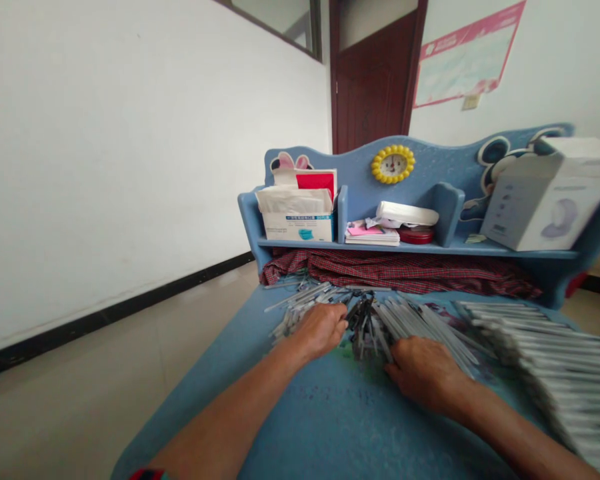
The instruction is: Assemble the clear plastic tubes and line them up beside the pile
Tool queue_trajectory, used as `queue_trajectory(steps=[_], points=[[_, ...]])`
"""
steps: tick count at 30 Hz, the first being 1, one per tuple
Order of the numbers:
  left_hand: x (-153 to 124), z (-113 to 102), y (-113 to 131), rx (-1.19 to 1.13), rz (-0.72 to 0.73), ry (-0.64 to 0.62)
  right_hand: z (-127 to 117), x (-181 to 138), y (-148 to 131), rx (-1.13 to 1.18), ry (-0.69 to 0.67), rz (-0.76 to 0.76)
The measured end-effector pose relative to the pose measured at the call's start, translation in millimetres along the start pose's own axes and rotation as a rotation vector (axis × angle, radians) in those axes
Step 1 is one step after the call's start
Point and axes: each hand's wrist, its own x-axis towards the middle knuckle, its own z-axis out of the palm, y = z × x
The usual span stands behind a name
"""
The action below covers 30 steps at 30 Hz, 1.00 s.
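Note:
My left hand [321,328] lies knuckles up on a blue desk [300,413], fingers curled into a scattered heap of thin grey-white rods [300,300]. What the fingers hold is hidden. My right hand [420,370] rests on the desk with its fingers curled onto a bundle of the same rods [420,320], beside a dark clump of small parts [363,320]. A large neat stack of rods [550,360] lies to the right of that hand.
A red plaid cloth [395,270] lies at the desk's back under a blue shelf [430,248] with a mask box [297,223], papers, a red tin and a white carton [545,197]. A yellow clock [393,164] is above. Tiled floor at left, brown door behind.

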Motion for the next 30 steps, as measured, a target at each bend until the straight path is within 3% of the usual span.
queue_trajectory(steps=[3, 6, 10, 20, 30], points=[[1, 6, 6, -0.045, 0.075, 0.06, -11, -1, -2, 0.066, -0.182, 0.03], [2, 11, 11, -0.029, 0.129, 0.087, -18, 0, 0, 0.113, -0.234, 0.005], [9, 17, 18, 0.055, 0.117, 0.104, -14, 1, 6, 0.101, -0.147, -0.012], [25, 22, 26, 0.148, -0.012, 0.013, 1, -5, 6, -0.107, 0.029, -0.349], [12, -12, 7, 0.006, -0.02, 0.04, -15, -4, 3, -0.187, 0.063, -0.509]])
